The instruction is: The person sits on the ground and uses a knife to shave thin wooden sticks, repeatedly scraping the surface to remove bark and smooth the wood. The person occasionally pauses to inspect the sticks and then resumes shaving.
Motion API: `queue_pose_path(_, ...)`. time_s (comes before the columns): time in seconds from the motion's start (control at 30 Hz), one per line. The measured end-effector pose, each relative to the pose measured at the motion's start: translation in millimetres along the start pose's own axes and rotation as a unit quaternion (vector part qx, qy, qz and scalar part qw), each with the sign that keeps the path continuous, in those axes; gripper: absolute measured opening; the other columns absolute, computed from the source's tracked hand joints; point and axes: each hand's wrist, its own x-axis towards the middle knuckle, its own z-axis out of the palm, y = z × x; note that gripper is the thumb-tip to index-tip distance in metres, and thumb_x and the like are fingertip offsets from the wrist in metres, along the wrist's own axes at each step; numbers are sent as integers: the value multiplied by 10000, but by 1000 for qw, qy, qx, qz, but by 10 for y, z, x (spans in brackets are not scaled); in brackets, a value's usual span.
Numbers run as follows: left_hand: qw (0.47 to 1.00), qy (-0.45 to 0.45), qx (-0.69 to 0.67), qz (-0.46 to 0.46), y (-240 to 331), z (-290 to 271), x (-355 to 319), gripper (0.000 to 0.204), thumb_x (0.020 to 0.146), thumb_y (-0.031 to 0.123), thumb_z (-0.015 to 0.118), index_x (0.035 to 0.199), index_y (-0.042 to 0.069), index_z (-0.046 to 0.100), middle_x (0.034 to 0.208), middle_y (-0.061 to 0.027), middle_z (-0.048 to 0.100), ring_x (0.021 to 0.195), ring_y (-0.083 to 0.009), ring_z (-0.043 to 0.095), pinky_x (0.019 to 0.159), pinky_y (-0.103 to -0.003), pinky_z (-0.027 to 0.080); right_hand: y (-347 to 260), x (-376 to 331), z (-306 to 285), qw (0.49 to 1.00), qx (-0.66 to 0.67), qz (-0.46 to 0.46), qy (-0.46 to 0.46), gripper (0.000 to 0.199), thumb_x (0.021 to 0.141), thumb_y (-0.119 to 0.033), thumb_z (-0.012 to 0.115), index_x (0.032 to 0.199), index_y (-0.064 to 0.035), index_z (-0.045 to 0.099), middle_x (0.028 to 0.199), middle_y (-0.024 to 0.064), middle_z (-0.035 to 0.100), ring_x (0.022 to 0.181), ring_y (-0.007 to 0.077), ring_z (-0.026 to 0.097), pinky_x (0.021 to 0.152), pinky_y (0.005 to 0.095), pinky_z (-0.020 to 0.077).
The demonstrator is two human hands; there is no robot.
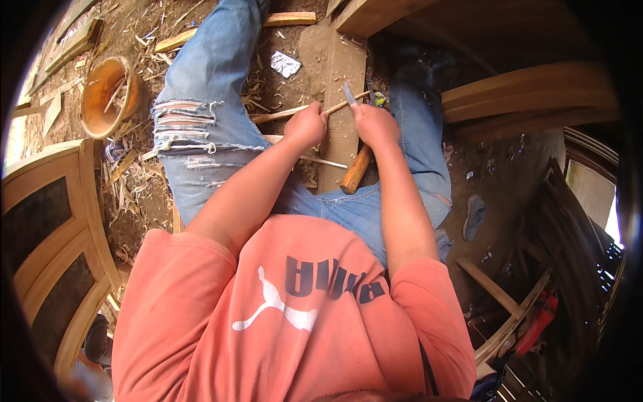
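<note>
My left hand (307,126) is closed around a thin wooden stick (340,106), which slants up to the right between my hands. My right hand (376,125) grips a knife, its handle hidden in the fingers. The short knife blade (349,94) points up and left, close against the stick. Beneath both hands, a flat wooden board (340,137) runs between my legs. Below my right wrist lies a thick wooden tool handle (355,171); its other end is hidden. A thin pale stick (324,161) lies below my left hand.
An orange bucket (107,100) with a stick inside stands at the left. Wood shavings (137,194) and offcuts litter the dirt floor. Wooden frames (50,221) stand at left, with curved timber (529,94) at upper right. A shoe (474,216) lies right of my leg.
</note>
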Motion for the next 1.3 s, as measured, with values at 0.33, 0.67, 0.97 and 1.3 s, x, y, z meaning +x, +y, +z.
queue_pose_path(0.33,999,26,20,15,-24,-12,-19,361,1074,407,528,1189,102,684,1133,-202,756,1101,-416,706,912,-539,549,11,114,187,1000,-3,28,-12,500,1107,-435,414,1102,-110,795,1090,207,767,1067,429,719,910,555,559)
queue_pose_path(0.67,999,-15,34,-7,26,-31,-31,373,1076,404,522,1192,88,683,1147,-211,749,1099,-428,699,914,-543,546,59,59,-384,998,-59,-20,-30,513,1105,-446,404,1098,-105,787,1106,197,770,1061,428,723,924,563,554)
queue_pose_path(0.97,1000,-11,28,-5,6,11,-5,385,1075,407,518,1196,83,689,1163,-218,745,1108,-423,699,919,-534,548,9,51,86,996,-54,-48,-53,500,1106,-453,433,1065,-105,789,1033,172,781,983,409,743,846,543,575)
queue_pose_path(1.3,999,-11,42,4,-25,-19,-46,366,1074,410,532,1180,98,691,1152,-202,751,1091,-420,705,904,-534,551,854,426,-177,994,-32,105,23,541,1112,-454,397,1144,-82,788,1185,224,749,1125,441,703,963,560,545)
